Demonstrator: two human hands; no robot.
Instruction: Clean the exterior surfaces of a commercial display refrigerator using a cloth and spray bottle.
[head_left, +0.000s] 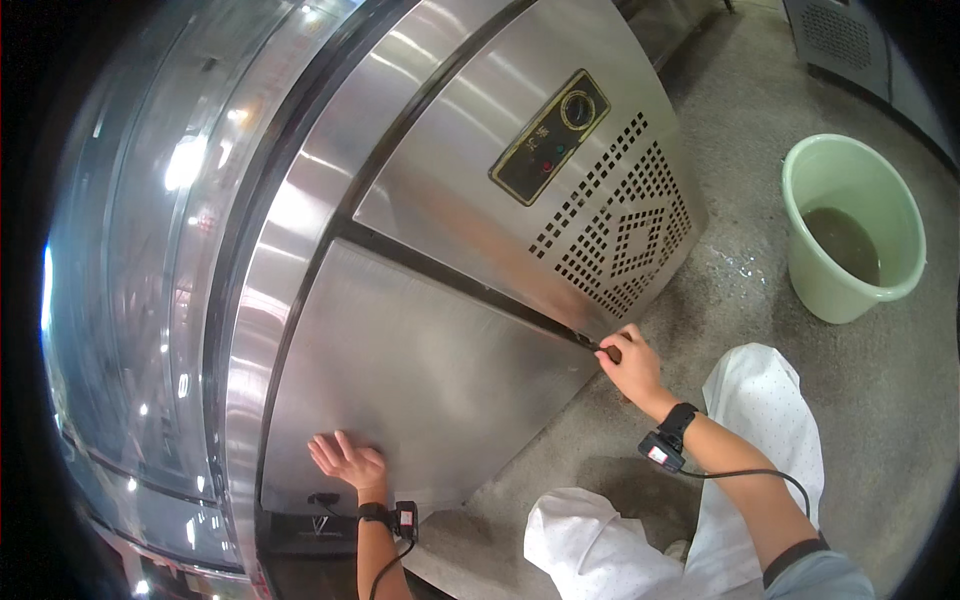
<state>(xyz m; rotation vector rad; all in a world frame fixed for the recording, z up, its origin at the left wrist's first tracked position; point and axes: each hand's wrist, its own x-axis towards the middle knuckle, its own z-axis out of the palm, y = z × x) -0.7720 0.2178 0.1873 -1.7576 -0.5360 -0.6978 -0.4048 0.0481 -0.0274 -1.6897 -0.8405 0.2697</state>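
A stainless steel cabinet door (420, 352) with a brushed surface fills the area before me, below a curved glass case. My left hand (352, 461) is before the door near its handle side, fingers spread and holding nothing; whether it touches the metal I cannot tell. My right hand (634, 367) pinches a small dark tool (613, 352) at the lower end of the dark gap (480, 285) between the door and the vented panel (517, 202). The fingers hide most of the tool, so its kind is unclear.
A pale green bucket (802, 262) holding murky water stands on the concrete floor (720, 195) at right. Wet bits lie beside it. The vented panel carries a control plate (551, 139) with a dial. Curved glass (142, 300) rises at left. My white-trousered knees (592, 532) are close below.
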